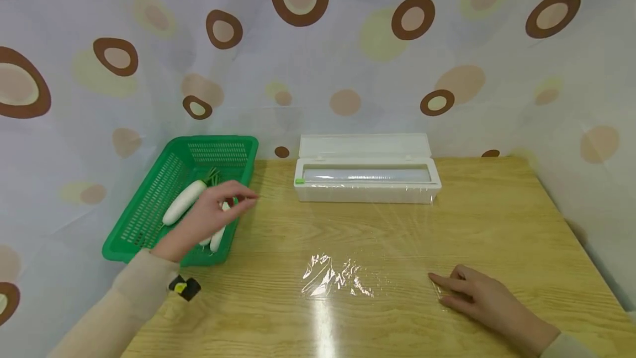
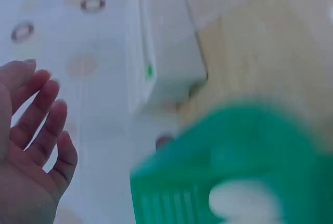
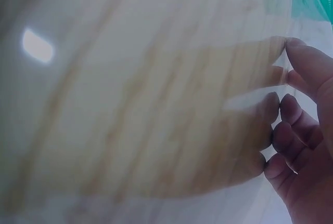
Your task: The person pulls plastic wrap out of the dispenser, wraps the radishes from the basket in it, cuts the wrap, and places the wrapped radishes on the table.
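My left hand [image 1: 218, 209] is raised over the right side of a green plastic basket [image 1: 116, 245], its fingers loosely bent with nothing between them. Several white radishes [image 1: 184, 202], some with green stems, lie in the basket, partly hidden by this hand. Low at the right, my right hand [image 1: 484, 300] touches the tabletop with its fingertips [image 3: 291, 107], at the near right corner of a sheet of clear plastic wrap [image 1: 338, 278]. The sheet lies over the wood and runs back to a white wrap dispenser [image 1: 367, 195] whose lid stands up, showing the roll [image 1: 367, 175].
A small green slider [image 1: 300, 181] sits at the dispenser's left end. The wooden table [image 1: 497, 214] meets a spotted curtain [image 1: 343, 59] behind and at both sides. A black strap with a yellow-green mark [image 1: 181, 287] is on the left sleeve.
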Demonstrator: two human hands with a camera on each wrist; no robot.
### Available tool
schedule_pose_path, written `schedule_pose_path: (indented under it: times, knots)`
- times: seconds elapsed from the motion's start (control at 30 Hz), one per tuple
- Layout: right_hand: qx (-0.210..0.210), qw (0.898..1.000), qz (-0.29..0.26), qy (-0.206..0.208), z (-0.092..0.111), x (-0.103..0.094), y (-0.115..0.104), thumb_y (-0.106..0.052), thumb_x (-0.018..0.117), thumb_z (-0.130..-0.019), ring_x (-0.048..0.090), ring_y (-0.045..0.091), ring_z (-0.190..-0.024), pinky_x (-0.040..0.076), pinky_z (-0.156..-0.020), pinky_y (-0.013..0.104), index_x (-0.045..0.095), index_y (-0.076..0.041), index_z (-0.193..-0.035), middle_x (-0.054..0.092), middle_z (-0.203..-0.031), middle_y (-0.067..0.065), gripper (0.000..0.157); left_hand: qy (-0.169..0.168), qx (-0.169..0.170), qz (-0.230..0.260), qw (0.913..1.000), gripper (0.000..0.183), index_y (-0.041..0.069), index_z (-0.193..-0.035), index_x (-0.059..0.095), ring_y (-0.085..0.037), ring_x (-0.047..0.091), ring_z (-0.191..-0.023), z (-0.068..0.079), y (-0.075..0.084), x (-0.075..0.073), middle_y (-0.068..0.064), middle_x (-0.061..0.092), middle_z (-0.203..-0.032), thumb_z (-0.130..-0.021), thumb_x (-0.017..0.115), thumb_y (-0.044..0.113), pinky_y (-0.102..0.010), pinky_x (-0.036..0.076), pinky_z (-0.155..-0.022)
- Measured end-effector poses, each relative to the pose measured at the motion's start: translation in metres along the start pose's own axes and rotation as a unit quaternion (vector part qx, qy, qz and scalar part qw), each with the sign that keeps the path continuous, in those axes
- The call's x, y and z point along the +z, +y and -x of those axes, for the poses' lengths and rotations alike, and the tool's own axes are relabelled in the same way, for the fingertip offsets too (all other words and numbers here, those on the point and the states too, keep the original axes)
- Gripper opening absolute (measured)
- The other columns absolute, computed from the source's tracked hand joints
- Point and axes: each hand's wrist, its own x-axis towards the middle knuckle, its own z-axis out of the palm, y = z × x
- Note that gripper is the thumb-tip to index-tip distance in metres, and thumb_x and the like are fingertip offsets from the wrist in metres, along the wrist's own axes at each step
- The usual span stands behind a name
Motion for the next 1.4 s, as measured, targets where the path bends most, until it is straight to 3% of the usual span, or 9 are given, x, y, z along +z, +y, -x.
schedule_pose_path:
  times: [0.1,0.2,0.37,0.57,0.9,1.17,1.4]
  knots:
    - [0.002,1.0,-0.005,0.002,0.0,0.001,-0.002,-0.017,0.086,-0.084,0.035,-0.01,-0.073,0.036,-0.057,0.015,0.072,-0.016,-0.135,0.049,-0.094,-0.024,0.052,0.031,-0.096,-0.025,0.9946,0.024,0.011,-0.125,0.074,-0.012,0.061,-0.097,-0.019,-0.026,-0.031,-0.006,0.072,-0.119,-0.105,0.065,0.023,-0.025,0.05,-0.08]
    - [0.004,1.0,-0.004,-0.002,0.0,0.002,-0.005,-0.019,0.086,-0.086,0.034,-0.01,-0.072,0.036,-0.057,0.015,0.072,-0.017,-0.135,0.048,-0.093,-0.025,0.051,0.052,-0.158,-0.04,0.9853,0.038,0.009,-0.133,0.069,-0.019,0.06,-0.105,-0.026,-0.058,-0.056,-0.011,0.07,-0.127,-0.107,0.061,0.035,-0.035,0.05,-0.09]
    - [-0.004,1.0,-0.007,-0.004,-0.002,0.003,-0.008,-0.018,0.085,-0.086,0.034,-0.01,-0.071,0.035,-0.057,0.013,0.072,-0.016,-0.135,0.048,-0.091,-0.026,0.05,0.066,-0.207,-0.049,0.9749,0.051,0.002,-0.14,0.062,-0.036,0.056,-0.121,-0.021,-0.098,-0.078,-0.022,0.063,-0.134,-0.107,0.059,0.041,-0.059,0.044,-0.103]
    - [0.0,1.0,-0.017,-0.011,-0.003,0.002,-0.008,-0.019,0.084,-0.088,0.034,-0.01,-0.071,0.036,-0.057,0.014,0.071,-0.016,-0.136,0.049,-0.092,-0.025,0.049,0.041,-0.259,-0.056,0.9635,0.053,-0.005,-0.143,0.056,-0.047,0.052,-0.128,-0.007,-0.131,-0.085,-0.03,0.056,-0.141,-0.108,0.059,0.035,-0.063,0.043,-0.105]
    - [-0.02,1.0,-0.015,0.0,-0.001,0.001,-0.002,-0.016,0.086,-0.084,0.036,-0.01,-0.072,0.034,-0.058,0.011,0.071,-0.015,-0.136,0.052,-0.091,-0.023,0.053,-0.048,-0.323,-0.102,0.9397,0.062,-0.013,-0.147,0.044,-0.057,0.047,-0.129,0.014,-0.157,-0.091,-0.041,0.047,-0.144,-0.103,0.066,0.024,-0.065,0.045,-0.101]
    - [-0.002,1.0,-0.011,0.003,0.0,-0.004,-0.003,-0.016,0.086,-0.084,0.037,-0.01,-0.072,0.035,-0.059,0.011,0.073,-0.015,-0.134,0.052,-0.091,-0.024,0.051,-0.095,-0.324,-0.121,0.9336,0.058,-0.015,-0.138,0.05,-0.059,0.051,-0.119,0.011,-0.17,-0.087,-0.044,0.051,-0.134,-0.098,0.071,0.021,-0.065,0.047,-0.095]
    - [-0.008,1.0,-0.006,0.006,0.0,-0.006,-0.002,-0.015,0.086,-0.084,0.037,-0.01,-0.072,0.034,-0.058,0.011,0.072,-0.015,-0.134,0.051,-0.091,-0.024,0.052,-0.115,-0.336,-0.127,0.926,0.06,-0.013,-0.141,0.047,-0.058,0.054,-0.115,0.006,-0.169,-0.084,-0.045,0.051,-0.133,-0.096,0.072,0.018,-0.061,0.051,-0.088]
